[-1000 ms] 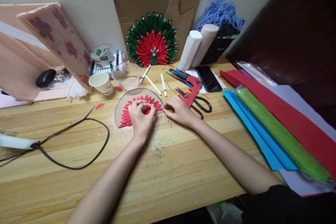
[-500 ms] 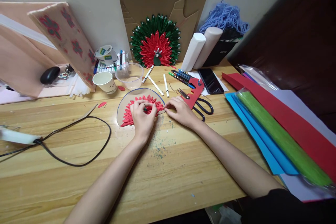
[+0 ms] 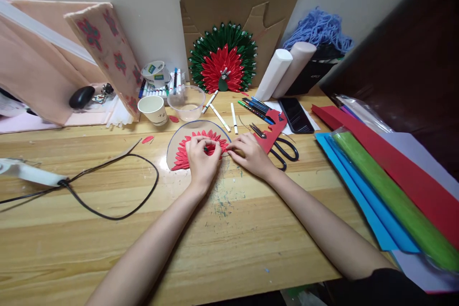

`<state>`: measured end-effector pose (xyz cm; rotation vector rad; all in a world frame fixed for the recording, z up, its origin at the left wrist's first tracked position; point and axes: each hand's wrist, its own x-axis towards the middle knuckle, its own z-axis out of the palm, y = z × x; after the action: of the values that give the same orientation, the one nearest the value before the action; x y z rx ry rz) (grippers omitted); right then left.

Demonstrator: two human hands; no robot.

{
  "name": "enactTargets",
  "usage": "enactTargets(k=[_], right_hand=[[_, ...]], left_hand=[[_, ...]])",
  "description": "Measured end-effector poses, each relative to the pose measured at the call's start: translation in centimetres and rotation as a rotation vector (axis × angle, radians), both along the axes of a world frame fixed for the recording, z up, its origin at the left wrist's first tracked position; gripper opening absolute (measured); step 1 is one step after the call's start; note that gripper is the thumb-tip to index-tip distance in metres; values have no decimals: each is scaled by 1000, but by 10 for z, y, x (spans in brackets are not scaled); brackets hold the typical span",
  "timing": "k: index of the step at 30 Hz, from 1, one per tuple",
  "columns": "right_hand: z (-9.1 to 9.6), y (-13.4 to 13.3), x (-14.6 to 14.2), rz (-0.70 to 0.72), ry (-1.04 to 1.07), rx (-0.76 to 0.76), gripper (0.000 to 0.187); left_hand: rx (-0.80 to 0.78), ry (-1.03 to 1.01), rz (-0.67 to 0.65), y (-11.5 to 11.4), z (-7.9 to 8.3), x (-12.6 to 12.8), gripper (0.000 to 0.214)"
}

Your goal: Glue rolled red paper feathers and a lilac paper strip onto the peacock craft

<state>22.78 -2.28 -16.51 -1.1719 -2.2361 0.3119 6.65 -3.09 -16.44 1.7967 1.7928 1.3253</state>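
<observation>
petalled cardboard [image 3: 180, 139] is likely light, crushable — best held by its rim [image 3: 193, 122]; left hand [image 3: 202, 160] is curled over it, right hand [image 3: 251, 155] nearly pinched at its right edge — holds cannot be told.

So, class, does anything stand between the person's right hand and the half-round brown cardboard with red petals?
Nothing visible does. The right hand is at the right edge of the half-round brown cardboard; the black scissor handles lie on the hand's other side.

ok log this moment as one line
left hand: over half-round brown cardboard with red petals | right hand: at its right edge | black-handled scissors: beside right hand
</observation>
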Motion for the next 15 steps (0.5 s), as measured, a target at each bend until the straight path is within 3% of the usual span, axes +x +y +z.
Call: enactTargets(k=[15], right_hand=[[-2,2,-2,9,22,-18,10]], left_hand=[[-11,-13,-8,0,-1,0,7]])
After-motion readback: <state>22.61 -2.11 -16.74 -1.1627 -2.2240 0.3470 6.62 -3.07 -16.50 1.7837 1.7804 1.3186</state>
